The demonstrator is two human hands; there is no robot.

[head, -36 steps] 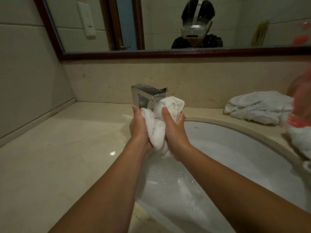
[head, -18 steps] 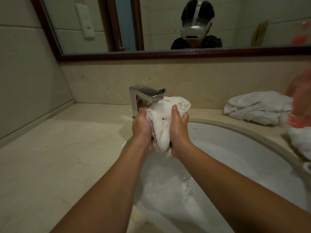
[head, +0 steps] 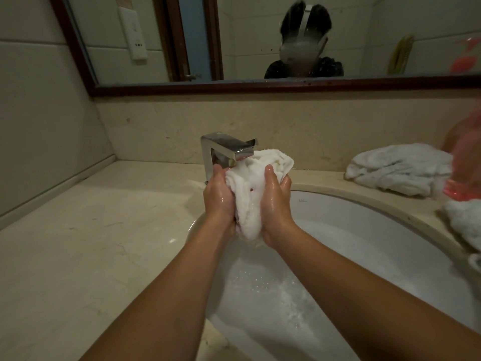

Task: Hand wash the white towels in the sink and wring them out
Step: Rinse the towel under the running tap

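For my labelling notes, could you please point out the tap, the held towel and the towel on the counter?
tap (head: 229, 146), head view, top of its metal spout.
held towel (head: 246, 204), head view, its bunched middle.
counter towel (head: 398, 169), head view, middle of the heap.

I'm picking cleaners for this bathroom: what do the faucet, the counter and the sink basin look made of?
Faucet: metal, seemingly chrome-plated; mirror-bright faces with sharp reflections. Counter: polished beige stone, probably marble or a lookalike; faint veins and a light glint. Sink basin: likely glazed white ceramic; smooth, evenly glossy wall.
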